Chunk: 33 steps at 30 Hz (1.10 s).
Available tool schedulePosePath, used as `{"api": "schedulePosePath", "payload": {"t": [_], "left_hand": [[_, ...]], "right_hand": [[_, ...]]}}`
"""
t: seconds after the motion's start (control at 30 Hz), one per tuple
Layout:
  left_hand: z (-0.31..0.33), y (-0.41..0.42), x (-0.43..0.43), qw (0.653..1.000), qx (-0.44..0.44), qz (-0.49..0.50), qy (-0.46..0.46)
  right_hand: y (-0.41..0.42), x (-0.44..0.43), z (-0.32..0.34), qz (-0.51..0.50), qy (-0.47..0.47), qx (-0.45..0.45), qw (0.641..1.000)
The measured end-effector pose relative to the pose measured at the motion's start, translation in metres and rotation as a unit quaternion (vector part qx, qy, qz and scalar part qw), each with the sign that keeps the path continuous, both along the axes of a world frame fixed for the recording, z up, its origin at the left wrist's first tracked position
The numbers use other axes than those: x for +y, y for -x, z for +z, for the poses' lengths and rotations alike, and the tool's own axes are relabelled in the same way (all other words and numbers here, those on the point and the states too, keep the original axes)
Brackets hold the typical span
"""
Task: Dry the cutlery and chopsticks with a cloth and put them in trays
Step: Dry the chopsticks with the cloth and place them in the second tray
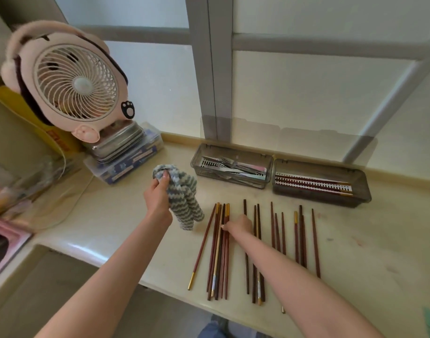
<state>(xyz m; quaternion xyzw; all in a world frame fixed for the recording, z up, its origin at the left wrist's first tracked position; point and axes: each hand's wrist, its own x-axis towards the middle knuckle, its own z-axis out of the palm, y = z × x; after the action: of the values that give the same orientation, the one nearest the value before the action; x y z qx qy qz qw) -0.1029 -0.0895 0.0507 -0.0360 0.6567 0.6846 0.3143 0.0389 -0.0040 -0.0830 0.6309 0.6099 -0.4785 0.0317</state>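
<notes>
Cream counter (126, 223) under a frosted window carries a pink fan (75, 81) at far left, beside which the left hand (157, 196) grips a striped cloth (184, 198) held up off the surface. Further back, the near tray (196, 164) holds metal cutlery (235, 165) and the far tray (360, 191) holds stored chopsticks (311, 182). Loose chopsticks (272, 225) lie in rows in front; the right hand (238, 226) rests among them, its fingertips (223, 226) curled onto the leftmost bunch, though I cannot tell if they pinch one.

Both bare forearms reach in from the near edge. Left hand (157, 195) is raised, fingers curled tight round the top of the cloth (184, 198). Right hand (238, 226) sits low, knuckles up, fingertips on the chopsticks (220, 259). Can't tell if it's actually pinching one.
</notes>
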Motion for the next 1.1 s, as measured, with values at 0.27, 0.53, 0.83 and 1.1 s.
{"api": "schedulePosePath", "payload": {"t": [0.27, 0.53, 0.83, 1.1], "left_hand": [[-0.019, -0.020, 0.007, 0.952, -0.038, -0.303, 0.010], [-0.008, -0.062, 0.030, 0.882, 0.051, -0.467, 0.026], [0.002, -0.077, 0.044, 0.796, 0.143, -0.577, 0.113], [0.012, -0.079, 0.056, 0.799, 0.103, -0.591, 0.040]], "right_hand": [[-0.022, 0.042, 0.067, -0.047, 0.095, 0.334, 0.937], [-0.042, 0.049, 0.111, 0.036, 0.046, 0.392, 0.918], [-0.061, 0.061, 0.126, -0.050, 0.017, 0.430, 0.901], [-0.069, 0.063, 0.131, -0.044, 0.016, 0.423, 0.905]]}}
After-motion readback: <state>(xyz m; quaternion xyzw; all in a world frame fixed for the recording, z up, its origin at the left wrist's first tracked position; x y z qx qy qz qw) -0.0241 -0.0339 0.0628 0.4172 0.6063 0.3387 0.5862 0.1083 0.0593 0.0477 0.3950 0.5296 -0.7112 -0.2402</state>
